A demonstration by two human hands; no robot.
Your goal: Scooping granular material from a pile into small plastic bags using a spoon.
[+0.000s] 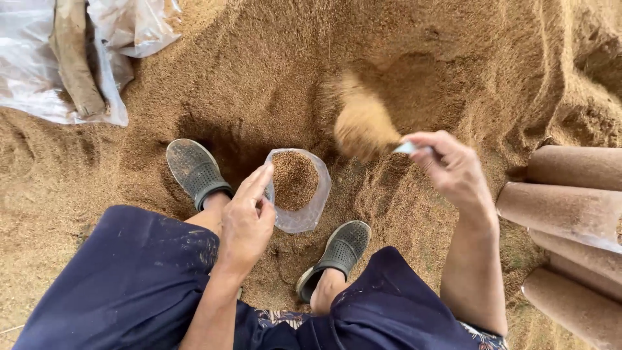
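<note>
While left hand [246, 220] pinches the clear bag [299, 198] rim open, right hand [450, 165] grips a loaded scoop [366, 126]; filling step, tip next over bag mouth.

This looks like a work area for filling bags with substrate, maybe a mushroom farm shed. A large heap of loose brown sawdust [414, 58] covers the whole ground. At three o'clock lie packed cylindrical bags of the same brown material [570, 214] (stacked on their sides), and at ten o'clock crumpled clear plastic sheets [39, 71].
</note>
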